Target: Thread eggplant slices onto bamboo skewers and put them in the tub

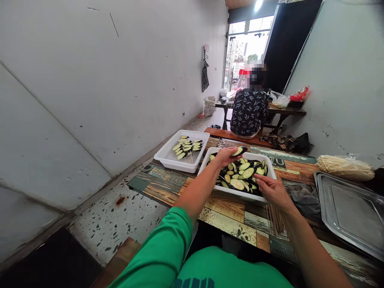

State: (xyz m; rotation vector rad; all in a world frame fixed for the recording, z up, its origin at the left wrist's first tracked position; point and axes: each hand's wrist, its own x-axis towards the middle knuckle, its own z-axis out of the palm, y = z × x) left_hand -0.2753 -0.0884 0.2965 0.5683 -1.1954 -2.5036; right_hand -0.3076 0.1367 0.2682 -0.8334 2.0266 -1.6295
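Above the right-hand white tub [271, 173] my left hand [225, 157] is closed around eggplant slices [239, 151], pale-fleshed with dark skin. A thin stick shows just below them. My right hand [272, 191] is at the tub's right side, thumb and fingers pinched on the edge of an eggplant slice [249, 173]. Many loose oval slices fill this tub. To the left, another white tub [159, 157] has skewered eggplant slices [186, 146] laid in it. Thin wooden skewers [275, 219] lie on the table beneath my right wrist.
The patchwork-wood table [168, 186] also carries a dark grey cloth [304, 198], metal trays [351, 212] and a bag of pale thin sticks [345, 166] at right. Beyond it, a person [250, 108] sits on a bench [211, 131], facing another table. A wall runs along the left.
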